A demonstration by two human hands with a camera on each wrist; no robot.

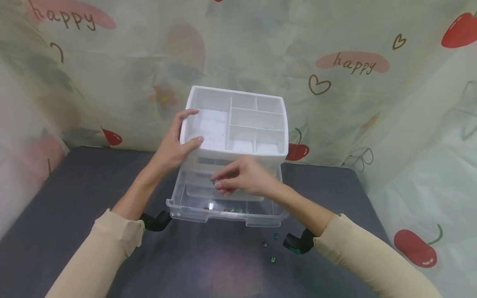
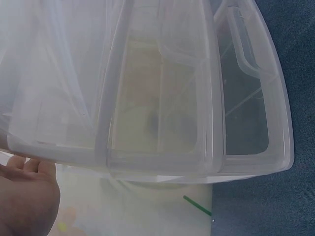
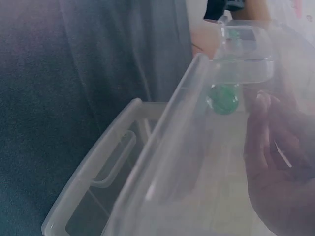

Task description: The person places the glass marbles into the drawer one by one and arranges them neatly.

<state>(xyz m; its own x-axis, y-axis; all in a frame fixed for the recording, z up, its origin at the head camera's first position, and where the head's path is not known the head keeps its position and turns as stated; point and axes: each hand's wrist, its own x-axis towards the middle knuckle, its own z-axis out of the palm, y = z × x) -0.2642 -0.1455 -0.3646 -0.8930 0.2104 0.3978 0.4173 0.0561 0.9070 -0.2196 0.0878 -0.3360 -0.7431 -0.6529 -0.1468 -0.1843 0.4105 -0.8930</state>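
Observation:
A white organizer with a divided top tray (image 1: 257,119) stands on the table, tilted in the head view. My left hand (image 1: 175,142) holds its left side, thumb and fingers over the rim. Beneath, a clear drawer (image 1: 227,217) is pulled out, with several marbles (image 1: 232,210) near its front. My right hand (image 1: 246,176) is over the drawer and pinches a small marble (image 1: 214,181) between thumb and fingers. In the right wrist view a green marble (image 3: 224,100) shows through clear plastic beside the right hand (image 3: 278,162); whether it is the pinched one I cannot tell.
Three loose marbles (image 1: 273,259) lie on the dark table (image 1: 179,260) in front of the drawer, to the right. Black straps (image 1: 299,242) sit at both wrists. A patterned curtain (image 1: 238,49) hangs close behind the organizer.

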